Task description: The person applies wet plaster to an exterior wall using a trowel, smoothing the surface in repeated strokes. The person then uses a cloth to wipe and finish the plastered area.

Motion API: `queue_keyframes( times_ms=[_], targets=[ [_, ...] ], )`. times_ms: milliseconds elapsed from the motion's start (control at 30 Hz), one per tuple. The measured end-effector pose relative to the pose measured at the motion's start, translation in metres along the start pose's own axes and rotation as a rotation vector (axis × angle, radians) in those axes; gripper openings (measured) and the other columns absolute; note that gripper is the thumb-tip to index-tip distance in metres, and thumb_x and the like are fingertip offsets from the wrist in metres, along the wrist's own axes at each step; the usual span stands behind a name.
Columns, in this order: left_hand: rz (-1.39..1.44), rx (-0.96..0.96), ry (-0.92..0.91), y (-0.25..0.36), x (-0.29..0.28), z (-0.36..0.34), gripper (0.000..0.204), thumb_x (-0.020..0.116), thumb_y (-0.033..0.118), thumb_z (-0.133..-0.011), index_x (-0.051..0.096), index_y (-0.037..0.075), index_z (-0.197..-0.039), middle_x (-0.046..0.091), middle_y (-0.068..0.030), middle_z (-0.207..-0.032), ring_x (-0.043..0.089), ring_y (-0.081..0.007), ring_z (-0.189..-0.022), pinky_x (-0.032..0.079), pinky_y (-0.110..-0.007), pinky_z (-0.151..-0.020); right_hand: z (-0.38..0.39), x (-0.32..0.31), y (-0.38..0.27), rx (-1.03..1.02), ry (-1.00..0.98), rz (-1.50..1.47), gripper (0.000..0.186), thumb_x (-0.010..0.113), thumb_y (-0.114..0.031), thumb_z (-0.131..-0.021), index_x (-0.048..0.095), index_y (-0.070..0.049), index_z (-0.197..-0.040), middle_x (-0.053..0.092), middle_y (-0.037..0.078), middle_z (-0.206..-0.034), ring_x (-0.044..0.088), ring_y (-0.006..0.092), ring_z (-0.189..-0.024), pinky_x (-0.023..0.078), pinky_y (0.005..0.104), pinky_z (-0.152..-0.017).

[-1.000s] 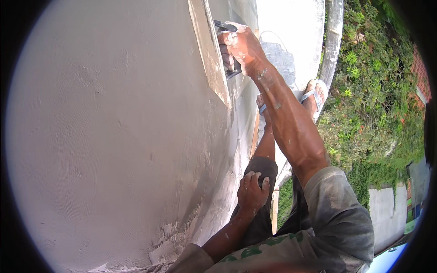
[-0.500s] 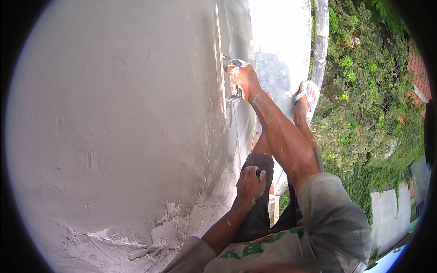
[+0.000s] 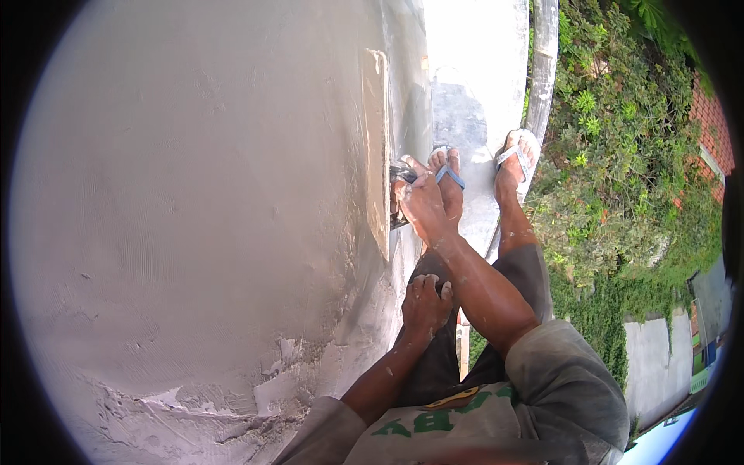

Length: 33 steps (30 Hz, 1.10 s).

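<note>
My right hand [image 3: 419,198] grips the dark handle of a long plastering trowel [image 3: 376,139], whose pale, mortar-smeared blade lies along the grey plastered wall [image 3: 194,194]. Specks of plaster coat the fingers and forearm. My left hand [image 3: 425,310], below it, rests on my dark trouser leg at the knee, fingers loosely bent and slightly apart, holding nothing. Rougher, ridged plaster [image 3: 201,403] shows along the lower part of the wall.
My feet in flip-flops [image 3: 514,159] stand on a narrow white, stained ledge [image 3: 473,70]. A weathered round pole [image 3: 542,54] runs along its outer edge; beyond are dense green plants [image 3: 612,178], a red tiled roof [image 3: 709,116] and a grey low structure [image 3: 655,356].
My right hand and the trowel have swept down the picture along the wall, toward my body, and my left foot has come into clearer view. My left hand stays on my leg.
</note>
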<state>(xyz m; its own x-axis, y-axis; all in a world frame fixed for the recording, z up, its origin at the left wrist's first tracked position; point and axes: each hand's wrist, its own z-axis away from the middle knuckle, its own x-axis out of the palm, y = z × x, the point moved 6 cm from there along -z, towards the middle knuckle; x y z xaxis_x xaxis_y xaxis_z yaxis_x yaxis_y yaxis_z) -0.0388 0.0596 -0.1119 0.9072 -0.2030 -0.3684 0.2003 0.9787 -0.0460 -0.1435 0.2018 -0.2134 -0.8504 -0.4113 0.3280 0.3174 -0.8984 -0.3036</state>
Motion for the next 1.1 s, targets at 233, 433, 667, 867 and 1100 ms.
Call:
queue_keyframes(
  times_ms=[233,433,667,867,1100],
  targets=[
    [-0.001,-0.042,-0.023,-0.001,-0.003,-0.002,0.042,0.055,0.039,-0.091,0.06,0.006,-0.117,0.057,-0.0165,-0.123,0.052,-0.0343,-0.118,0.044,-0.045,-0.098,-0.159,-0.047,0.06,0.223,0.084,-0.025,0.02,0.058,-0.02,-0.088,0.062,-0.002,-0.094,0.051,0.003,-0.059,0.046,0.0157,-0.041,0.04,0.031,-0.037],
    [0.064,-0.087,-0.05,-0.018,0.002,-0.004,0.043,0.056,0.041,-0.091,0.06,0.008,-0.117,0.057,-0.0125,-0.125,0.052,-0.032,-0.12,0.043,-0.043,-0.101,-0.25,-0.009,-0.064,-0.162,-0.041,-0.017,0.016,0.062,-0.018,-0.087,0.063,-0.006,-0.077,0.052,0.001,-0.058,0.049,0.0117,-0.046,0.038,0.0289,-0.04],
    [0.098,-0.018,0.081,-0.018,0.005,0.001,0.037,0.062,0.038,-0.087,0.062,0.009,-0.111,0.06,-0.0121,-0.121,0.055,-0.0319,-0.116,0.046,-0.044,-0.097,-0.245,0.01,-0.091,-0.244,-0.213,0.143,0.017,0.063,-0.019,-0.088,0.064,-0.004,-0.081,0.055,0.0,-0.06,0.048,0.0081,-0.047,0.04,0.0264,-0.041],
    [0.089,0.029,0.115,-0.014,0.005,0.001,0.036,0.062,0.035,-0.088,0.063,0.006,-0.11,0.059,-0.0158,-0.115,0.057,-0.035,-0.109,0.048,-0.046,-0.092,-0.135,0.001,-0.03,-0.243,-0.186,0.625,0.025,0.063,-0.012,-0.086,0.064,0.002,-0.107,0.063,0.013,-0.105,0.061,0.0229,-0.091,0.051,0.032,-0.078],
    [-0.076,0.079,0.034,-0.041,0.052,0.0,0.044,0.061,0.035,-0.088,0.057,0.005,-0.119,0.056,-0.0182,-0.12,0.054,-0.0371,-0.113,0.046,-0.047,-0.094,0.047,0.046,-0.012,-0.817,-0.511,0.639,0.02,0.069,-0.002,-0.072,0.057,0.003,-0.087,0.055,0.017,-0.075,0.055,0.0281,-0.06,0.045,0.0378,-0.055]
  ],
)
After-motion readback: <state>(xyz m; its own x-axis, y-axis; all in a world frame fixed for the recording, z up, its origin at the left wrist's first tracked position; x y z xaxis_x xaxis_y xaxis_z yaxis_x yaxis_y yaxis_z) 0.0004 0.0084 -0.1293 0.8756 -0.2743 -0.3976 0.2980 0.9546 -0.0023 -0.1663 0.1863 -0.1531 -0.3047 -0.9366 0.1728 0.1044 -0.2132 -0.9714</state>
